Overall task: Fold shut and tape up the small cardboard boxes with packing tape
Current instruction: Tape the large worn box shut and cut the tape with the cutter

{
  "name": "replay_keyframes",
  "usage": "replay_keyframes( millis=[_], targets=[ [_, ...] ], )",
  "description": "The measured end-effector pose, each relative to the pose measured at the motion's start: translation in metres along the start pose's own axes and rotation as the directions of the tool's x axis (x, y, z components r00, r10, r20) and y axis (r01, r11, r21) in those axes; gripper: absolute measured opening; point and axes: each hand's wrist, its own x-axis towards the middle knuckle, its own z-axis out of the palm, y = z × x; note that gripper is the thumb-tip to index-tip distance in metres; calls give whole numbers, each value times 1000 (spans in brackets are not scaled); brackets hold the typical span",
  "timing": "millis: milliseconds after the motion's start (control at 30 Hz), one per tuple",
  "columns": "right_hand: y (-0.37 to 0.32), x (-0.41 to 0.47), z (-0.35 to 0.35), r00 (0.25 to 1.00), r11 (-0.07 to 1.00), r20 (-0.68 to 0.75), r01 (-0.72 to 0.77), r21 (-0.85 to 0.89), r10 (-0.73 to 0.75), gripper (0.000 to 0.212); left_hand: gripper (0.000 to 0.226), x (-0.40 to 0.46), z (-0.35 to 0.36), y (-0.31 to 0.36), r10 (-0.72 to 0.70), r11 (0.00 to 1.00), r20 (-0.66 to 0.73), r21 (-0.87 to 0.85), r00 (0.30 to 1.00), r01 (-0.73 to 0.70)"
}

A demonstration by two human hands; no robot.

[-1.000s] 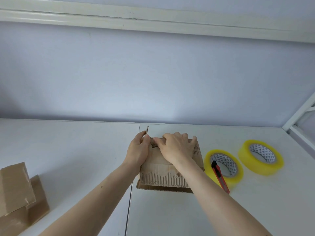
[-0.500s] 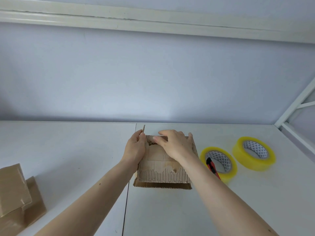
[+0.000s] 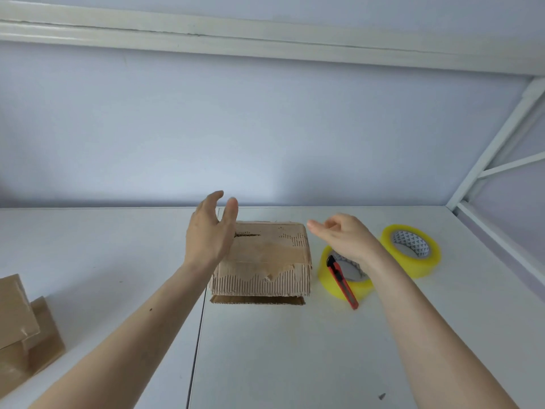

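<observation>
White tabletop (image 3: 265,349) against a pale lilac wall, seam running front to back just left of centre, white metal frame (image 3: 498,149) at the far right corner.

Small brown corrugated cardboard box (image 3: 265,258) sits mid-tabletop toward the far edge, just right of the seam, long axis left-right. Top flaps folded down; outer paper torn off in patches, bare fluting showing along the near side. Bottom flap sticks out slightly at the near base. Faint print near the slit on top, too small to read.

Left hand (image 3: 211,231) hovers over the box's left end, fingers straight and spread, holding nothing; whether it touches the box, cannot tell. Right hand (image 3: 343,237) is off the box's right end, above the nearer roll, fingers loosely curled, forefinger extended, holding nothing.

Two yellow rolls of packing tape right of the box: nearer roll (image 3: 330,278) just beside it, farther roll (image 3: 413,252) toward the right edge. Both cores carry a grey triangle pattern, no legible text. Orange-red utility knife (image 3: 343,284) lies across the nearer roll.

Stack of taped brown cardboard boxes (image 3: 23,335) at the near left edge.
</observation>
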Motion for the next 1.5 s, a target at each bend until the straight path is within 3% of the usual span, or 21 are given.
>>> replay_keyframes(
  millis=[100, 300, 433, 567, 733, 833, 933, 1033, 1100, 1200, 1300, 1367, 1433, 1500],
  targets=[
    [17, -5, -9, 990, 995, 137, -47, 89, 35, 58, 52, -12, 2, 9, 27, 999, 4, -33, 1000, -26],
    [53, -9, -11, 960, 1000, 281, -16, -17, 20, 40, 49, -32, 6, 24, 77, 996, -4, -42, 997, -77],
    [59, -10, -5, 976, 983, 217, 49, -175, -10, 53, 49, -40, 10, 26, 110, 992, -1, -54, 994, -110],
    [64, -9, -6, 979, 978, 194, 105, -182, -69, 49, 48, -47, 12, 31, 114, 992, 8, -46, 993, -114],
    [63, -1, -20, 989, 991, 84, 125, -40, -121, 31, 46, -56, 15, 39, 137, 988, 29, -75, 990, -135],
    [53, 1, -37, 995, 977, -30, 95, 191, -91, 22, 43, -58, 17, 44, 155, 979, 55, -142, 986, -146],
    [32, -5, -57, 999, 879, -30, 51, 474, -41, 17, 30, -60, 21, 54, 167, 953, 105, -273, 980, -133],
    [8, -10, -69, 998, 764, -48, 59, 642, -37, 15, 26, -61, 29, 67, 140, 912, 202, -407, 969, -46],
    [-9, -11, -71, 997, 694, -60, 78, 715, -51, 13, 29, -60, 33, 72, 102, 877, 291, -478, 951, 52],
    [-36, -15, -65, 996, 595, -60, 89, 799, -69, 9, 61, -56, 36, 75, 105, 884, 464, -449, 879, 132],
    [-53, -16, -46, 996, 536, -41, 80, 841, -83, 9, 39, -55, 41, 78, 172, 895, 436, -444, 884, 45],
    [-58, -13, -35, 996, 548, -37, 77, 833, -84, 25, 24, -54, 38, 77, 169, 874, 342, -486, 924, 20],
    [-62, -9, -30, 998, 580, -15, 52, 813, -69, 69, 21, -53, 33, 72, 167, 862, 323, -507, 931, 22],
    [-65, -5, -28, 996, 760, -85, 78, 646, -29, 99, 22, -53, 28, 65, 158, 864, 359, -501, 920, 47]
  ],
)
